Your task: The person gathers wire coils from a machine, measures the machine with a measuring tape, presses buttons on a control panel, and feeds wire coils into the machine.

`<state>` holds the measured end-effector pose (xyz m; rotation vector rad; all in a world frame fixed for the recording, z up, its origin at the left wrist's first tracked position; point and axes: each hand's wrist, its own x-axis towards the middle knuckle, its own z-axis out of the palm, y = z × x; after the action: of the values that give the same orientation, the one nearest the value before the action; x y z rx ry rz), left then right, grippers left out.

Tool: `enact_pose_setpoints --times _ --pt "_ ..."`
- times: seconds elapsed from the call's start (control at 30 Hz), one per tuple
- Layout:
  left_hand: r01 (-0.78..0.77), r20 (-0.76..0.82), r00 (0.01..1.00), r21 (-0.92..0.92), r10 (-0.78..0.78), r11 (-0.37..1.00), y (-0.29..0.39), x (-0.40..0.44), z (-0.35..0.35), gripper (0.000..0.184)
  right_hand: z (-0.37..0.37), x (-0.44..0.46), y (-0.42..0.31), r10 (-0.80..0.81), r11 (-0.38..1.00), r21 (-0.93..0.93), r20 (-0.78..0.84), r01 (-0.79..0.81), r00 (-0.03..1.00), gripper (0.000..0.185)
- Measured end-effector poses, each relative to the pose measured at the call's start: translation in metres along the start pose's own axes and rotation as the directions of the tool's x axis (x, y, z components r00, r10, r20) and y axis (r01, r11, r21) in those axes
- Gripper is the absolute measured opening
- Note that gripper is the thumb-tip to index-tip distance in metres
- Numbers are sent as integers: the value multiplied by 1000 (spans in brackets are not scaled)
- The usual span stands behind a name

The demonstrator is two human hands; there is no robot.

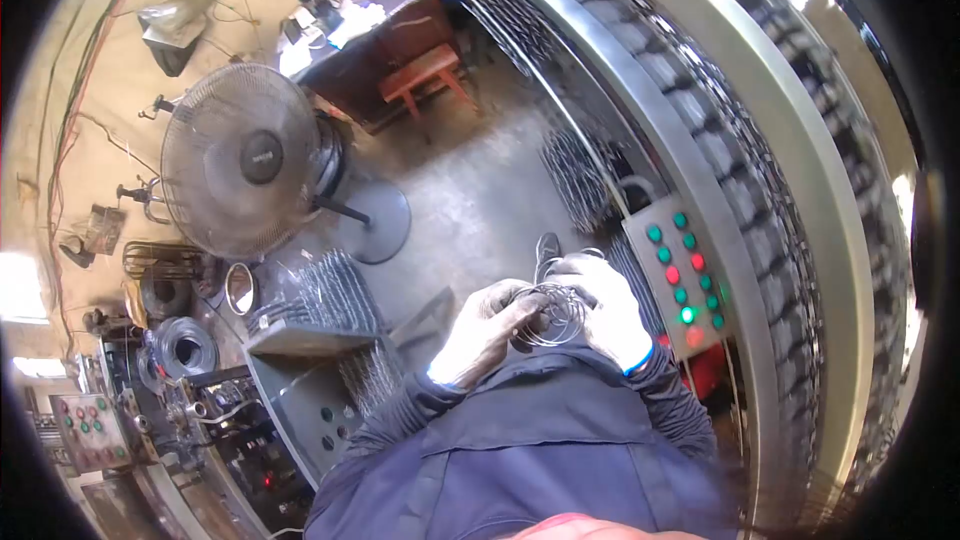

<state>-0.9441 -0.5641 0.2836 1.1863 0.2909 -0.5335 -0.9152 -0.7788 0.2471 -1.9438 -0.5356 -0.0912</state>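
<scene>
In front of my waist, a small tangled coil of thin metal wire [563, 323] is held between both hands. My left hand [478, 333], in a pale work glove with dark fingertips, pinches the coil's left side between thumb and fingers. On the other side, my right hand [608, 306] in a similar glove is closed around the coil's right edge; some of its fingers are hidden behind the loops. Just right of that hand stands a control panel [680, 275] with green and red buttons, one lit green.
A long machine with a metal rail [660, 105] curves along the right. Left are a large pedestal fan [245, 162], a grey metal bin [290, 390] with bundled wire pieces [335, 290], and a wire coil [186, 347]. A red stool [420, 75] stands by a cluttered desk [385, 25].
</scene>
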Motion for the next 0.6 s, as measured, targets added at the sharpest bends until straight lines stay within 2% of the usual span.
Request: enact_pose_setpoints --times 0.03,0.07,0.1,0.23,0.3,0.33,0.37,0.43,0.47,0.53,0.6 --pt "-6 -24 1000 5 6 1000 12 14 -5 24 6 18 11 14 997 77 -26 -12 1000 19" --pt "-33 -30 999 7 33 999 22 31 -13 24 8 39 20 68 973 219 21 -71 997 22" --pt "-50 -50 998 -55 47 997 35 47 -16 25 10 61 28 202 926 296 139 -236 969 24" --pt "0 -75 997 -21 -2 1000 95 114 -44 29 16 156 69 213 896 339 242 -288 947 26" --pt "-5 -130 991 -66 -3 998 132 136 -54 33 7 216 65 96 908 368 277 -198 956 28" --pt "-34 -118 993 -29 30 999 148 149 -62 35 7 242 72 15 941 322 281 -109 960 29" --pt "-30 -123 992 -31 26 999 163 159 -71 35 8 264 76 33 942 312 279 -123 960 29" --pt "-53 -176 984 -86 37 995 189 185 -79 34 8 304 76 -37 989 150 234 1 972 29" --pt "-81 -164 984 -89 65 993 196 201 -88 33 10 318 80 -29 991 135 237 -4 971 29" --pt "-102 -114 990 -151 86 983 210 235 -105 32 17 343 91 85 992 78 184 -101 979 27" --pt "-97 -48 995 -202 89 975 232 267 -119 31 8 380 97 81 991 87 200 -100 976 26"
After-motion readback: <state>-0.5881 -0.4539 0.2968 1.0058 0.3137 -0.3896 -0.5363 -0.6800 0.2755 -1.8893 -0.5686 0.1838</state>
